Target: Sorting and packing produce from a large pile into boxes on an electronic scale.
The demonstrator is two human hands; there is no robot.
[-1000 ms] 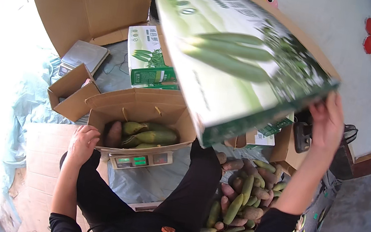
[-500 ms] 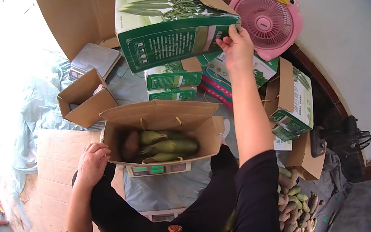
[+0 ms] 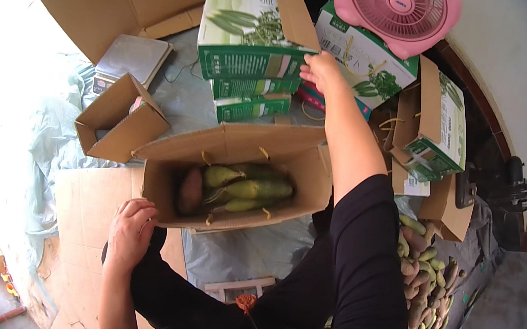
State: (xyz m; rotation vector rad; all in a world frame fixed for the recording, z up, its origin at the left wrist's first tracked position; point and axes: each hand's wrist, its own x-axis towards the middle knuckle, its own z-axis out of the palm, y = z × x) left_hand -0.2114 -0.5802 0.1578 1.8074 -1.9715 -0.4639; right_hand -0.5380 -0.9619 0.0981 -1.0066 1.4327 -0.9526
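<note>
At the far side, my right hand [image 3: 322,70] grips the near right corner of a green and white printed carton [image 3: 245,59], which rests on a stack of similar green cartons [image 3: 255,107]. Its brown flap [image 3: 296,16] stands out on the right. Before me is an open cardboard box [image 3: 233,138] with yellow cord loops. Several green, gourd-like tubers [image 3: 250,188] and one reddish-brown tuber [image 3: 191,191] lie inside. Beside that box's near left corner, my left hand [image 3: 132,223] lies over my knee, fingers loosely bent and holding nothing visible.
A metal-topped scale [image 3: 131,57] and a small open box [image 3: 120,126] stand on the left. Right of the stack are another printed carton [image 3: 364,60], a pink fan [image 3: 401,11] and an open carton [image 3: 437,122]. A tuber heap [image 3: 426,284] lies at right.
My right hand has lowered the printed carton from mid-air onto the stack. The open box hides the green scale display seen before. My left hand stays beside the box.
</note>
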